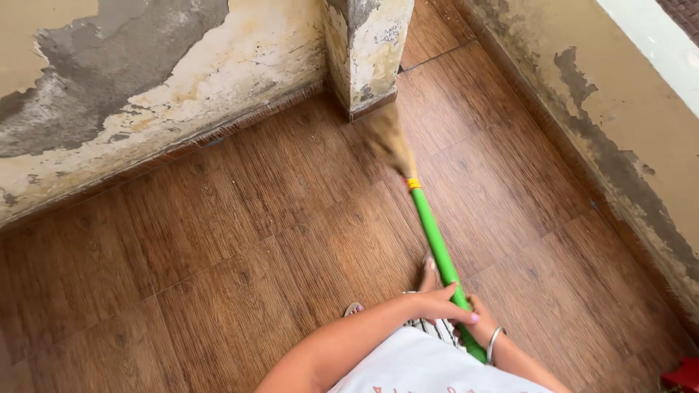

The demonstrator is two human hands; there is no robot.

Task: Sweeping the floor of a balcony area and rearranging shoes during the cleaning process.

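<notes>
Under my left hand (437,302) the broom handle (435,236) looks like smooth, glossy green plastic, and my right hand (477,320) grips it just below. Beyond my fingers a yellow band (413,183) wraps it, then come the dry, straw-like bristles (389,138), blurred. On my right wrist sits a shiny metal bangle (495,342). The floor (218,240) around my hands is wood-patterned tile with a soft sheen. Farther off, the wall (145,87) is rough, matt plaster with paint peeling to grey.
</notes>
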